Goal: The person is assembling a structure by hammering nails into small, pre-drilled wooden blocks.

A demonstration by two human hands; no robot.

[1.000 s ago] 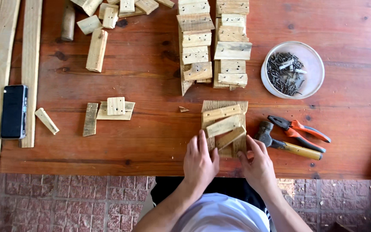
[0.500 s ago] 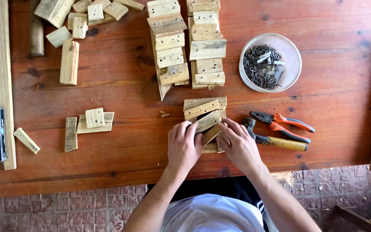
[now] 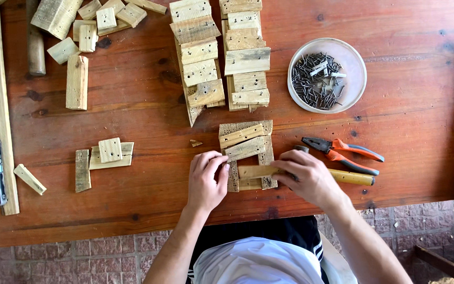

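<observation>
Near the front edge of the table [image 3: 405, 137], right before the person, lies a small pile of wood offcuts [image 3: 245, 152]: short flat pieces of pale, rough timber, some lying crosswise over others, several pocked with dark nail holes. I'd judge them light and stiff, dry enough to split along the grain if forced, and rough rather than slippery, so they should sit firm in a pinch; the sensible place to take one is by its long edges or an overhanging end, clear of the holes. The left hand [image 3: 207, 181] is at the pile's left side, its fingers [image 3: 217, 164] curled close together with the tips against the edge of an upright piece; whether it truly grips that piece or only steadies it I cannot tell from up here. The right hand [image 3: 308, 176] rests over the pile's right end, fingers half bent and pressing on a flat strip [image 3: 256, 172] that sticks out leftward from under them. Just beside that hand lie a hammer handle [image 3: 353, 178] and orange pliers [image 3: 342, 152], and farther back a white bowl of nails [image 3: 342, 100]
</observation>
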